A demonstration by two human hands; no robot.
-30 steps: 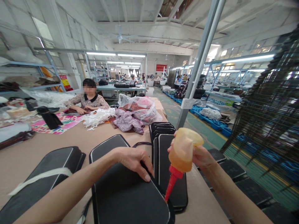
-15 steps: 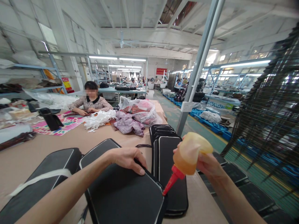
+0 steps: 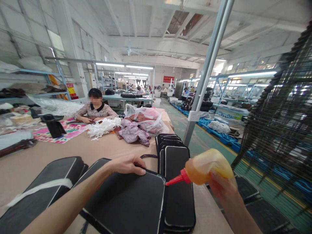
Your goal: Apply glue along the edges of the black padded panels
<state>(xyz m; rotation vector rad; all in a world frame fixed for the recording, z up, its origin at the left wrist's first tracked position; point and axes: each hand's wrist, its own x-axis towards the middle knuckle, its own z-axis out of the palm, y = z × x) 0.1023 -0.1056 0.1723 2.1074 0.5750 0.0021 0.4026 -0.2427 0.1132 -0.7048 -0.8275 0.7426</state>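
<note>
Nozzle [image 3: 174, 181] at panel [image 3: 126, 204] corner, bottle [image 3: 207, 166] in right fingers [image 3: 215, 177]

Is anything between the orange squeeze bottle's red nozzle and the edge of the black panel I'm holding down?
Nothing visible. The red nozzle of the orange plastic squeeze bottle in the right hand reaches the right edge of the flat black white-trimmed panel; the left hand rests on its far edge, left of the tip.

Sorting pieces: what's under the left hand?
A black panel with pale edging lies under the left hand; the bottle aims its red nozzle at its corner. Whatever is beneath the panel is covered.
</note>
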